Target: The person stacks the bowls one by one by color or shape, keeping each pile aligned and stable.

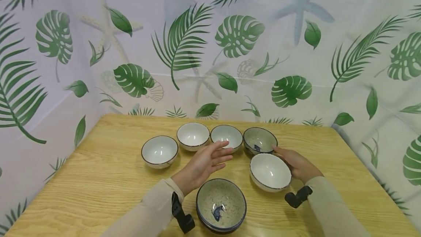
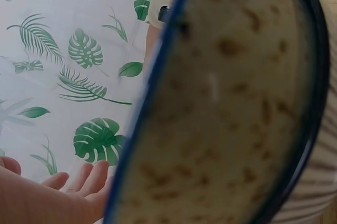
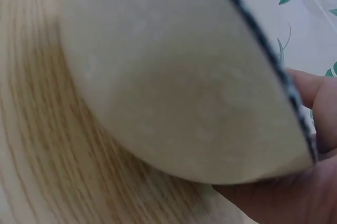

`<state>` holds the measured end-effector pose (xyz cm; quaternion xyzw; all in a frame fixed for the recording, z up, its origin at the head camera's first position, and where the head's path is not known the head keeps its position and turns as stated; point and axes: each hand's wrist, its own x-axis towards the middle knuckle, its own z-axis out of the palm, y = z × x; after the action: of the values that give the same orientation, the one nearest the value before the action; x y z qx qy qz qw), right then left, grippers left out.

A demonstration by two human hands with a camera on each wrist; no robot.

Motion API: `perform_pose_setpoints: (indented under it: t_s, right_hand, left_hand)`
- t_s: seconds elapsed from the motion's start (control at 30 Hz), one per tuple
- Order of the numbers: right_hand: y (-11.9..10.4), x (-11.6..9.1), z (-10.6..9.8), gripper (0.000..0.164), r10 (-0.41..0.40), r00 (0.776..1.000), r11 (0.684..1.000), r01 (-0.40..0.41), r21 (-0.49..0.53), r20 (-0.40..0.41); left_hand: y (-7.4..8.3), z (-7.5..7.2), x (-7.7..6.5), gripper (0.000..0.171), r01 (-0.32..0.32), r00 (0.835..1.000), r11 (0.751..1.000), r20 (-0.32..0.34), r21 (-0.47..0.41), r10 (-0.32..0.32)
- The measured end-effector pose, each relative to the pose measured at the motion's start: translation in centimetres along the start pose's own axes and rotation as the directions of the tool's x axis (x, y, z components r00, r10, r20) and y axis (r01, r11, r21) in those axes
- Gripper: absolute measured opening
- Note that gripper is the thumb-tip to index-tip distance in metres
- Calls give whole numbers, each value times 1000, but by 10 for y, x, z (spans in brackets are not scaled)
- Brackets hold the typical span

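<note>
My left hand (image 1: 208,162) hovers over the middle of the table with its fingers stretched to the right, holding nothing. Just in front of it stands a stack of bowls (image 1: 222,200), the top one speckled with a blue fish inside; its rim fills much of the left wrist view. My right hand (image 1: 297,162) is behind the white dark-rimmed bowl (image 1: 270,173). One fingertip reaches the rim of a speckled bowl (image 1: 261,138) at the back right. The white bowl hides most of the right fingers; in the right wrist view it covers much of the frame.
Three more white bowls with dark rims stand toward the back: one at the left (image 1: 159,151), one beside it (image 1: 193,134) and one partly behind my left hand (image 1: 227,134). A leaf-patterned curtain (image 1: 197,46) hangs behind the wooden table (image 1: 98,178).
</note>
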<state>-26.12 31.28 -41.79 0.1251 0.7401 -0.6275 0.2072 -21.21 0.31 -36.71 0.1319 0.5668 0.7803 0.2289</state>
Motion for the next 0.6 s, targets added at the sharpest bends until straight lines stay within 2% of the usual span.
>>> perform_pose_setpoints:
  t_s: [0.27,0.4,0.6]
  right_hand:
    - [-3,-2,1,88,77,997,995,-77,66,2]
    - [-3,-2,2,92,91,996,989,-91,116,9]
    - [-3,0,4,82,96,995,985,-96,140,12]
  left_hand:
    - [-2,-1,-1,47,16,999,1000,34,16,-17]
    - [-2,-2,-1,48,15,999,999,28,28,-16]
    - [-3,-4,-3,48,23,999,999,25,29,-23]
